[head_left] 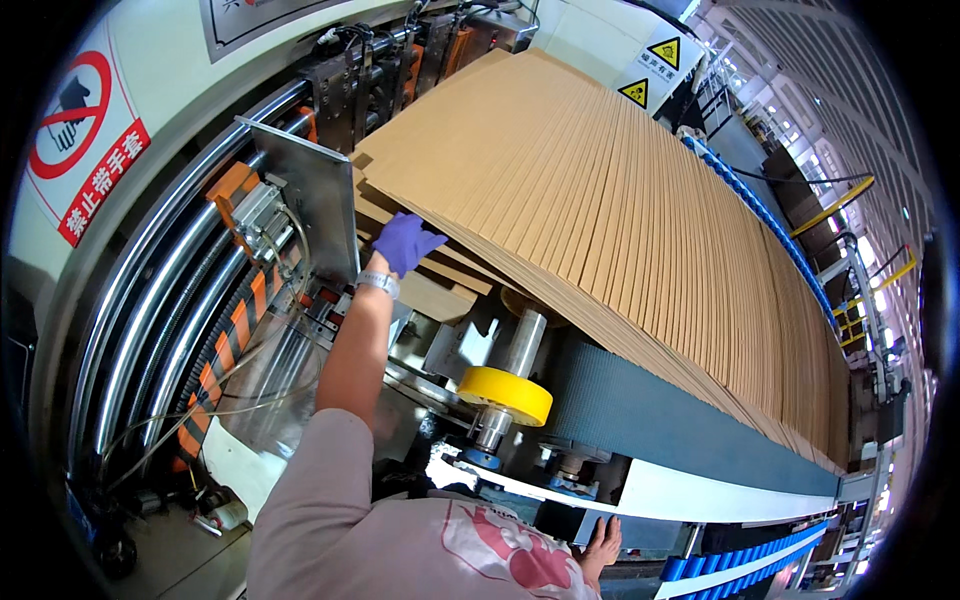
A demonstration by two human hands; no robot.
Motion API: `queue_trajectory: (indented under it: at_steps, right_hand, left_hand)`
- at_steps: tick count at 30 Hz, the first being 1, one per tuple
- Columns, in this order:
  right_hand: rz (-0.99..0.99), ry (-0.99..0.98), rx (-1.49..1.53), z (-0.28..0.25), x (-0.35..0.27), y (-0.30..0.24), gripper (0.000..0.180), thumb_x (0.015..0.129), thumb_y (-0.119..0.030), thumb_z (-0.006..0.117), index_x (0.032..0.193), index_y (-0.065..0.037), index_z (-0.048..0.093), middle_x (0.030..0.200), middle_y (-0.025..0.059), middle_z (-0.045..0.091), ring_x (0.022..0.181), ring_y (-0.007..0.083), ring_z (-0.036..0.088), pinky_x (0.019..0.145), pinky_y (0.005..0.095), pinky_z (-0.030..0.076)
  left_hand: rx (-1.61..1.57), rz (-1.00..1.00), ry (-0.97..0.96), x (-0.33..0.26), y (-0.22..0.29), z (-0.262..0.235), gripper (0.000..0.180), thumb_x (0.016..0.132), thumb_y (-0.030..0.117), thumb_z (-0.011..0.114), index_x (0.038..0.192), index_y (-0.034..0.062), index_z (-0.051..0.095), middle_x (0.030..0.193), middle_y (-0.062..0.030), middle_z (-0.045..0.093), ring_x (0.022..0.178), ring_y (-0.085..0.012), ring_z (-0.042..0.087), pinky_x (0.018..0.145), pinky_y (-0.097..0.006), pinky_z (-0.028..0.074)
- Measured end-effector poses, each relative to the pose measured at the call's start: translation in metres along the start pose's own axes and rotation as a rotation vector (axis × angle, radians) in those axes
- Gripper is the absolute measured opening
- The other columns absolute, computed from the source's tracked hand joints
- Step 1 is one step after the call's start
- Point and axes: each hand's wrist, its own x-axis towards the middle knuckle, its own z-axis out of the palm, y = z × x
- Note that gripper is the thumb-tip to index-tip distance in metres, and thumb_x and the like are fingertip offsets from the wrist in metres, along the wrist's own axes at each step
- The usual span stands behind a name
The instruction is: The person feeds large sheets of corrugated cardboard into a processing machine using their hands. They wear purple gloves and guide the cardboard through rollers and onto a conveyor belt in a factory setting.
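Note:
My left hand point(405, 245), in a purple glove, reaches up to the near left corner of a long slanting row of overlapping brown cardboard sheets point(600, 190). Its fingers look bunched against the sheet edges, and what they grip, if anything, is hidden. Several lower sheets point(435, 297) stick out just under the glove. Low in the view, my right hand point(602, 545) is bare and rests with fingers outstretched on the grey machine edge below the white rail point(690, 493). It holds nothing.
An upright metal plate point(310, 190) stands left of my glove, near shiny rollers point(160, 340). A yellow wheel point(505, 396) on a metal shaft sits below the sheets, beside a dark green ribbed belt point(640, 400). Orange-and-black striped guarding point(225, 365) and loose cables lie at left.

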Motion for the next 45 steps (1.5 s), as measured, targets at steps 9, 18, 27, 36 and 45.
queue_trajectory:
  at_steps: [9,18,27,36,45]
  right_hand:
    - [0.073,-0.048,0.055,-0.026,0.01,-0.026,0.101,0.051,-0.017,0.085,0.138,-0.009,0.033,0.146,0.0217,0.029,0.134,0.0439,0.027,0.108,0.0543,0.023]
    - [0.102,-0.083,0.126,-0.031,0.02,-0.034,0.098,0.054,-0.012,0.083,0.138,-0.007,0.033,0.146,0.0227,0.027,0.136,0.0433,0.024,0.11,0.0557,0.019]
    - [0.097,-0.068,0.159,-0.033,0.017,-0.034,0.09,0.058,-0.011,0.08,0.137,-0.007,0.036,0.145,0.0244,0.028,0.134,0.045,0.025,0.107,0.059,0.021]
    - [0.078,-0.072,0.162,-0.032,0.016,-0.03,0.082,0.062,-0.011,0.076,0.135,-0.004,0.038,0.144,0.0254,0.029,0.134,0.0454,0.027,0.106,0.0592,0.022]
    - [0.068,-0.051,0.167,-0.032,0.016,-0.031,0.089,0.057,-0.007,0.076,0.136,-0.007,0.036,0.145,0.0239,0.028,0.135,0.0452,0.026,0.108,0.0577,0.021]
  left_hand:
    - [0.203,-0.262,0.095,0.027,-0.023,0.07,0.025,0.091,0.024,0.052,0.108,0.0094,0.063,0.102,-0.0071,0.067,0.103,-0.0249,0.061,0.088,-0.036,0.046]
    - [0.219,-0.208,0.069,0.03,-0.068,0.084,0.04,0.08,0.026,0.057,0.114,0.007,0.061,0.115,-0.0134,0.063,0.109,-0.0268,0.057,0.089,-0.035,0.044]
    - [-1.441,-0.537,0.919,0.026,0.029,0.068,0.041,0.095,0.04,0.047,0.119,0.0068,0.051,0.113,-0.0051,0.058,0.101,-0.0191,0.052,0.09,-0.036,0.041]
    - [-1.68,-0.579,0.353,0.007,0.071,0.045,0.076,0.087,0.061,0.05,0.146,0.0178,0.027,0.147,-0.006,0.035,0.134,-0.0267,0.034,0.108,-0.049,0.025]
    - [-1.505,-0.72,0.608,0.028,0.048,0.05,0.082,0.08,0.05,0.068,0.141,0.0067,0.034,0.146,-0.0101,0.036,0.131,-0.0261,0.034,0.108,-0.044,0.027]
